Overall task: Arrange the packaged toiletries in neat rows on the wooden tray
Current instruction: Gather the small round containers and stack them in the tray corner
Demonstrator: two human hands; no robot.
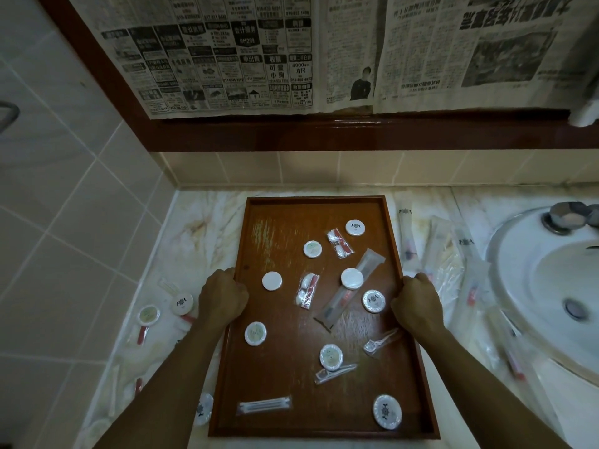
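Nearest the camera, the cotton swab pack (264,404) and a round soap (387,411) lay at the tray's (418,367) near end, flat, light little things that I'd guess slide around easily in their slick wrappers, so pinching them by the edges looked like the way to go. Further up, both hands were on the long rails: left hand (223,299) curled tight over the left rim, right hand (416,301) curled over the right rim, fingers fully closed on wood. The tray seemed stiff and not heavy, fine to hold by the rims. Between the hands sat a scatter of soaps, a red sachet (307,290) and a long toothbrush pack (350,288) lying diagonal under one soap, nothing in rows yet. More soaps (182,303) lay on the counter (201,218) left of the tray, and crinkly long packs (437,241) sprawled on the right, close to the sink (518,264), where they could slip in. Newspaper (259,53) hung at the back.
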